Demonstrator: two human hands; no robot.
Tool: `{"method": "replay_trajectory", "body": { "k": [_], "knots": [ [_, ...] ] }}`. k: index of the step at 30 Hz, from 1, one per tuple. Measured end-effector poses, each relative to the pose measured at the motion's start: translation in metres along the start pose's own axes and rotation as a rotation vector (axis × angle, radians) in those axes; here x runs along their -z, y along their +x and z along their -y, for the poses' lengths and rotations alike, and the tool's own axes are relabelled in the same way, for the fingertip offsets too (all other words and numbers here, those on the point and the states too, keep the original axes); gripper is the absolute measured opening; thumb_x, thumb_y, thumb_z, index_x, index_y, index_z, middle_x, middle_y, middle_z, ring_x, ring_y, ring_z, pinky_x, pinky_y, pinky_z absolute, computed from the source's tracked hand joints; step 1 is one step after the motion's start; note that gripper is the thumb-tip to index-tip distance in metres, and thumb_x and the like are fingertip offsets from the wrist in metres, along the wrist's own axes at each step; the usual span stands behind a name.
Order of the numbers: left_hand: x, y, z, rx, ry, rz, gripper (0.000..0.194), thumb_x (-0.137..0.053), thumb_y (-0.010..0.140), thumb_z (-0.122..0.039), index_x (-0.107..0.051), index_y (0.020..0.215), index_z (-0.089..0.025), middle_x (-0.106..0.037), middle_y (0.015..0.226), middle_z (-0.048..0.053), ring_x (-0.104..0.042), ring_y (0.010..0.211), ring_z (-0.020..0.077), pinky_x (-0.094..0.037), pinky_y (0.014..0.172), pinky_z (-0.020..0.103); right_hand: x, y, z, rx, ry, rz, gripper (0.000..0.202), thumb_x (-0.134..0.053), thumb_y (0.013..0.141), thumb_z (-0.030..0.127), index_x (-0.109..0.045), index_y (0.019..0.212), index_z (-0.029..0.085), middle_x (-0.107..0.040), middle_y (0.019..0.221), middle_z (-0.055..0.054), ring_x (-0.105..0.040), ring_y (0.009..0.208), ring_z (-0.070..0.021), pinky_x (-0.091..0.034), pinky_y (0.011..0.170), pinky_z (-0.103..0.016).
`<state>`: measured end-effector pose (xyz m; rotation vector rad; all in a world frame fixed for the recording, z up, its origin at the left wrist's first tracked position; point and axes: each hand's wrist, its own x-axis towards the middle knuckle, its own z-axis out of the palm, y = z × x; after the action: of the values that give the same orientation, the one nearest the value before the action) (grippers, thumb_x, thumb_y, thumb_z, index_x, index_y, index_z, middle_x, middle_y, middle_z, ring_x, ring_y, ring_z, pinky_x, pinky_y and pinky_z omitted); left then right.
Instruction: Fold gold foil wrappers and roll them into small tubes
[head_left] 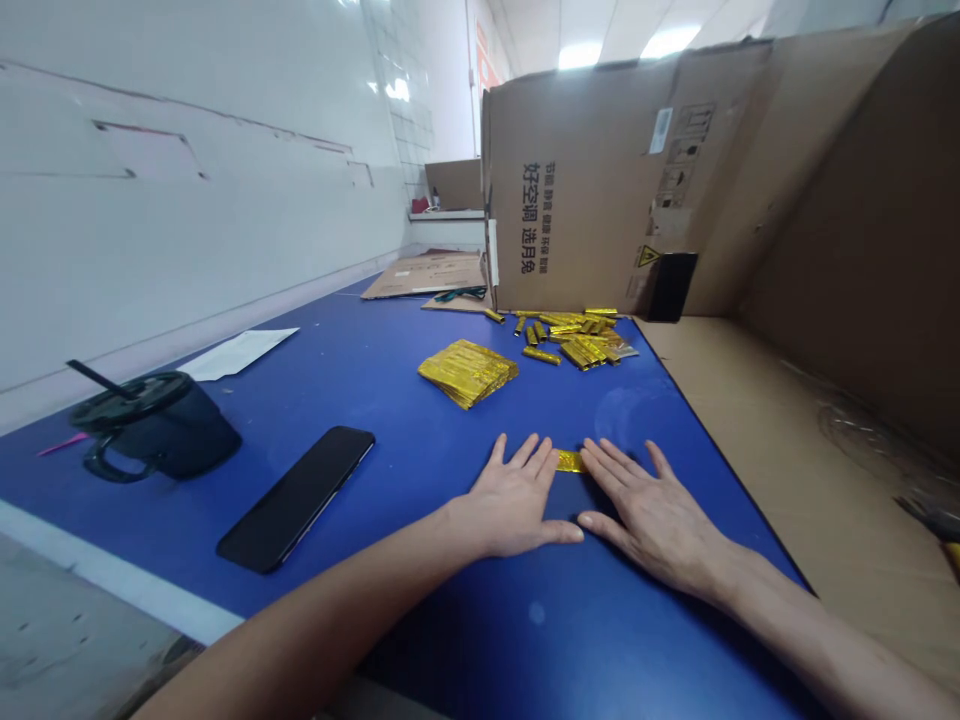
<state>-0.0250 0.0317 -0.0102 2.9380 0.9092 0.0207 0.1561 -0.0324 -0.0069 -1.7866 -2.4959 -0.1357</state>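
Note:
A gold foil strip (570,461) lies on the blue table (420,450), its middle showing between my two hands. My left hand (516,495) rests flat with fingers spread, its fingertips covering the strip's left end. On the other end press the fingers of my right hand (649,510), also flat and spread. Both thumbs point inward, their tips close together. Beyond my left hand sits a stack of flat gold foil pieces (469,372). Farther back, several folded gold pieces (585,345) form a loose pile.
A black phone (296,500) and a dark lidded mug (161,425) with a straw stand left, near a white paper (244,352). A large cardboard box (592,200) rises behind the pile. Cardboard (757,410) borders the table's right edge. Flat cardboard (427,272) lies at the back.

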Motion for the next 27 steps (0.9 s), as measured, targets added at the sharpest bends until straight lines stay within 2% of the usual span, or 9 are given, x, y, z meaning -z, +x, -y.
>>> {"method": "replay_trajectory", "body": {
  "k": [3, 6, 12, 16, 21, 27],
  "knots": [
    [0.001, -0.001, -0.001, -0.005, -0.009, -0.003, 0.085, -0.019, 0.073, -0.07, -0.014, 0.134, -0.011, -0.015, 0.138, 0.016, -0.007, 0.127, 0.029, -0.004, 0.097, 0.055, 0.001, 0.003, 0.004, 0.066, 0.071, 0.053, 0.057, -0.025, 0.086, 0.046, -0.026, 0.132, 0.013, -0.025, 0.136, -0.008, -0.021, 0.125, -0.0233, -0.015, 0.099, -0.055],
    [0.002, -0.001, -0.001, -0.008, -0.013, 0.008, 0.085, -0.019, 0.073, -0.071, -0.014, 0.134, -0.011, -0.015, 0.139, 0.015, -0.008, 0.127, 0.0295, -0.004, 0.097, 0.055, 0.003, 0.002, -0.001, 0.052, 0.108, 0.081, 0.056, -0.024, 0.085, 0.049, -0.031, 0.13, 0.015, -0.031, 0.135, -0.008, -0.024, 0.124, -0.0239, -0.015, 0.098, -0.055],
    [0.003, -0.001, 0.001, 0.009, -0.015, 0.028, 0.088, -0.018, 0.072, -0.071, -0.014, 0.133, -0.009, -0.014, 0.139, 0.016, -0.009, 0.127, 0.0306, -0.005, 0.097, 0.055, 0.003, -0.003, -0.023, -0.029, 0.088, 0.032, 0.049, -0.028, 0.084, 0.049, -0.042, 0.123, 0.023, -0.043, 0.128, -0.006, -0.036, 0.118, -0.0268, -0.017, 0.095, -0.059],
    [0.005, -0.002, 0.0, 0.008, -0.015, 0.02, 0.086, -0.02, 0.073, -0.07, -0.017, 0.132, -0.008, -0.016, 0.138, 0.016, -0.01, 0.127, 0.031, -0.005, 0.097, 0.055, -0.001, -0.003, -0.026, -0.037, 0.022, -0.033, 0.039, -0.038, 0.083, 0.04, -0.05, 0.116, 0.022, -0.049, 0.123, -0.006, -0.04, 0.115, -0.0284, -0.018, 0.093, -0.061],
    [0.005, 0.0, 0.0, 0.011, -0.044, -0.067, 0.077, -0.032, 0.075, -0.065, -0.025, 0.129, -0.012, -0.027, 0.135, 0.015, -0.02, 0.125, 0.0288, -0.011, 0.098, 0.051, -0.005, -0.002, -0.025, -0.019, 0.0, -0.114, 0.028, -0.043, 0.081, 0.026, -0.057, 0.106, 0.024, -0.057, 0.114, -0.005, -0.047, 0.109, -0.0261, -0.023, 0.093, -0.057],
    [0.006, 0.003, 0.003, 0.06, -0.066, -0.207, 0.056, -0.044, 0.081, -0.043, -0.029, 0.126, -0.013, -0.038, 0.129, 0.012, -0.03, 0.121, 0.0221, -0.02, 0.099, 0.041, -0.005, -0.003, -0.025, 0.0, -0.009, -0.146, 0.026, -0.044, 0.081, 0.024, -0.059, 0.102, 0.023, -0.06, 0.109, -0.004, -0.051, 0.105, -0.0245, -0.024, 0.094, -0.053]
  ]
}}
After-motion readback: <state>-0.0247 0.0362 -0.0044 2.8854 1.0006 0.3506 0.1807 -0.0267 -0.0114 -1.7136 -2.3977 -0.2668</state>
